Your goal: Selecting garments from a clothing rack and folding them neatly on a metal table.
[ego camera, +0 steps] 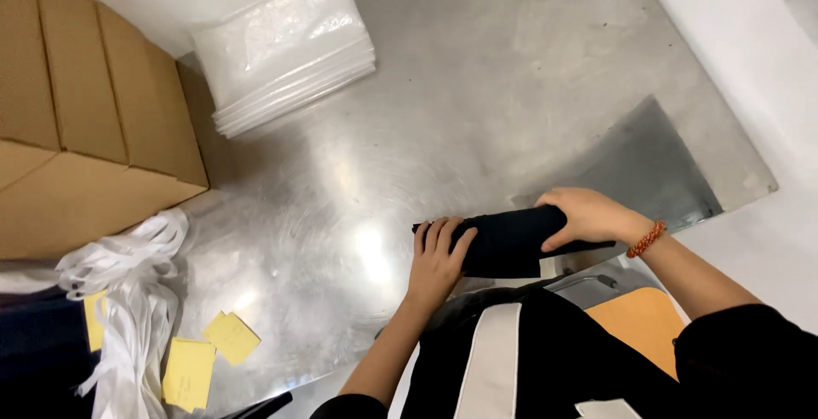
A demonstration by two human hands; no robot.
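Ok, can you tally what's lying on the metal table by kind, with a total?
Dark folded cloth, under left hand and right hand: 1
Stack of clear plastic bags: 1
Cardboard boxes: 2 at least
Yellow paper slips: 3
Bundle of white straps: 1
Total: 8

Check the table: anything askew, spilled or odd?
Nothing damaged or spilled. Only the yellow slips lie scattered at angles near the table's front edge, beside loose white straps. Both hands press a folded dark cloth.
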